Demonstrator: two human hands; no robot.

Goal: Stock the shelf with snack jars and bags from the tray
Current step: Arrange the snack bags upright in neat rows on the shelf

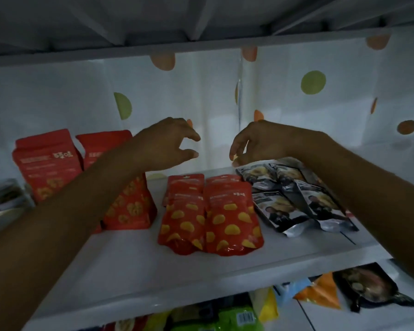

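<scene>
Hands reach in over the white shelf (129,256), and neither holds anything. The left hand (164,144) makes a loose C, thumb and fingers apart with only air between them. The right hand (258,142) droops with its fingers lightly bent, its fingertips right at the top edge of the rearmost black-and-silver pouches (296,201); I cannot tell whether they touch the foil.

The stock is grouped by kind, faces to the front, which reads as deliberate: a shopper sees each label, and each pouch leans on the one behind it, so the soft packs stay up. Two tall red bags (46,166) stand at the left, the nearer one partly behind the left forearm. Red chip-print pouches (232,218) form two files in the middle, and the black-and-silver ones lie tilted back beside them on the right. A blurred clear container, perhaps a jar (0,199), sits at the far left edge.

Both hands are poised over the bare strip behind the middle files, near the dotted backing (313,82), so the likely purpose is straightening the rows or gauging room there. The tray is out of view, so any further jars or bags would come from outside the frame. Mixed bags (320,295) already fill the shelf below.
</scene>
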